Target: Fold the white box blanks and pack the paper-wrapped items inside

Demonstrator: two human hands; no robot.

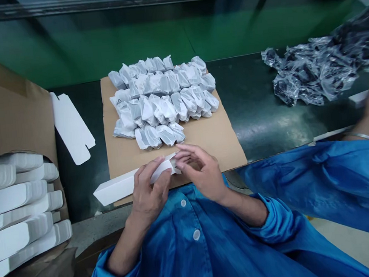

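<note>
Head view: both hands (148, 190) (204, 173) grip a slim white box (119, 186), the right apparently pinching its end.

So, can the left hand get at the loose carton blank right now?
Probably not without letting go: the left hand holds the folded white box, though nothing seems to block the way to the loose carton blank.

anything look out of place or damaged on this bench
One flat white carton lies askew on the bench, apart from the stacked ones in the cardboard box. Nothing looks clearly spilled or damaged.
</note>
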